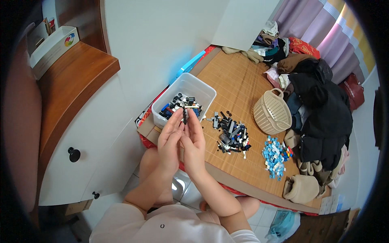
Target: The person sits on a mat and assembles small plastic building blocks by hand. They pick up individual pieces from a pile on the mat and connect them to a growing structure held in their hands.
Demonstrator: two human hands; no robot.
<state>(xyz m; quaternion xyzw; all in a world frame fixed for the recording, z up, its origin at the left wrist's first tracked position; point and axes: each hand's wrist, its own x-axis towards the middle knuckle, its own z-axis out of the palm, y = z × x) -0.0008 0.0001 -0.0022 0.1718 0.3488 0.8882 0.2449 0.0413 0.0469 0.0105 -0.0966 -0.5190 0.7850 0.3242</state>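
My left hand (168, 142) and my right hand (194, 148) are close together at the near rim of a translucent plastic bin (206, 90). Between their fingertips they grip a small, dark toy brick piece (185, 116), upright, with a light bar near its top. Its lower part is hidden by my fingers. Inside the bin lie mixed building bricks (165, 108) in black, white, grey and blue. To the right of my hands a pile of black, grey and blue bricks (234, 133) is spread on the bamboo mat (231, 81).
A beige basket (272, 113) stands right of the brick pile. Nearer lie light-blue and white pieces (274, 158) and a coloured puzzle cube (287, 152). Heaped clothes (320, 117) cover the right side. A wooden-topped cabinet (77, 69) is on the left.
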